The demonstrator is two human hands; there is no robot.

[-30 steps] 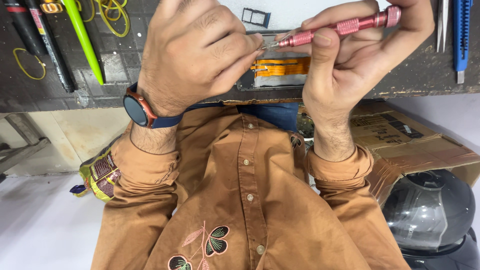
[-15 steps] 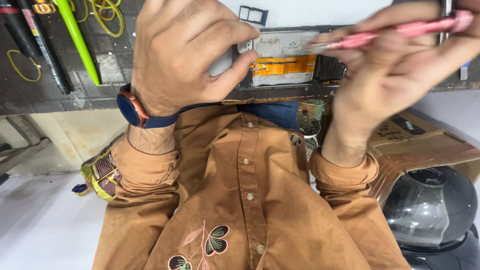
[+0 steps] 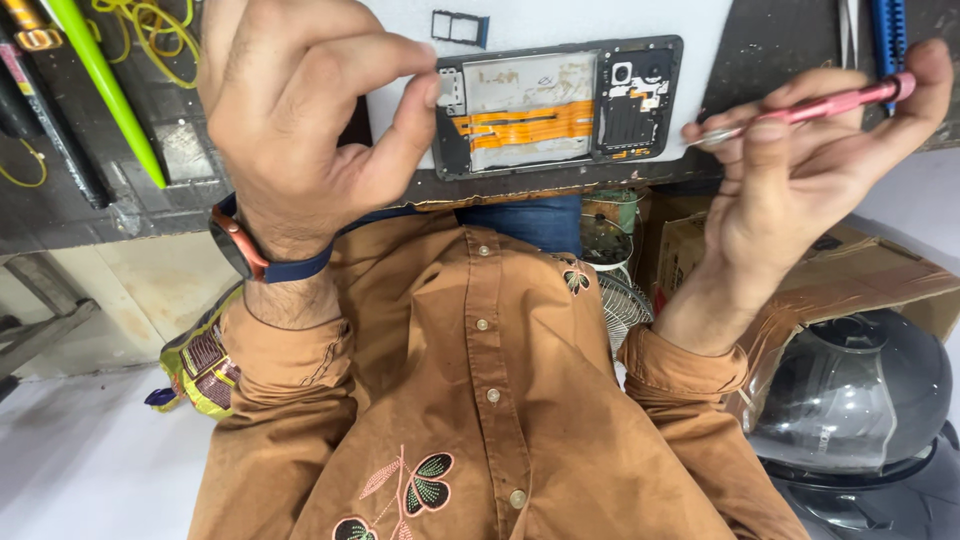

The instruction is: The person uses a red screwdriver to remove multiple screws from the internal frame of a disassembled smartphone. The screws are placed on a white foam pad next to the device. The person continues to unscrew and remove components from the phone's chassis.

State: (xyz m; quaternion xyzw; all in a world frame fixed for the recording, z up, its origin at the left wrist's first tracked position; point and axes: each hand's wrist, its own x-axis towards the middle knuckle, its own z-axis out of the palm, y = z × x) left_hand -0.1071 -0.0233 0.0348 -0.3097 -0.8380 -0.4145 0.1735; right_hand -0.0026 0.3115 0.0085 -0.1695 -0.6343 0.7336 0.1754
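An opened smartphone [image 3: 560, 105] with its back cover off lies on a white mat [image 3: 600, 20], showing an orange flex cable and a dark circuit board. My left hand [image 3: 290, 110], with a watch [image 3: 240, 250] on the wrist, hovers curled at the phone's left end. Its thumb tip is at the phone's corner and its forefinger is apart from the thumb, with nothing visible between them. My right hand [image 3: 790, 190] is raised to the right of the phone and grips a pink screwdriver [image 3: 830, 103], tip pointing left, clear of the phone.
A small card tray [image 3: 460, 27] lies above the phone. A green tool [image 3: 100, 80], yellow wires [image 3: 150, 30], tweezers [image 3: 848, 30] and a blue tool [image 3: 885, 35] sit on the dark bench. Below the bench are a cardboard box [image 3: 870, 270], a dark glossy dome [image 3: 850, 400] and a fan [image 3: 620, 290].
My hands have drawn apart. The left hand left the screwdriver tip and moved left, uncovering the phone. The right hand carried the screwdriver to the right.
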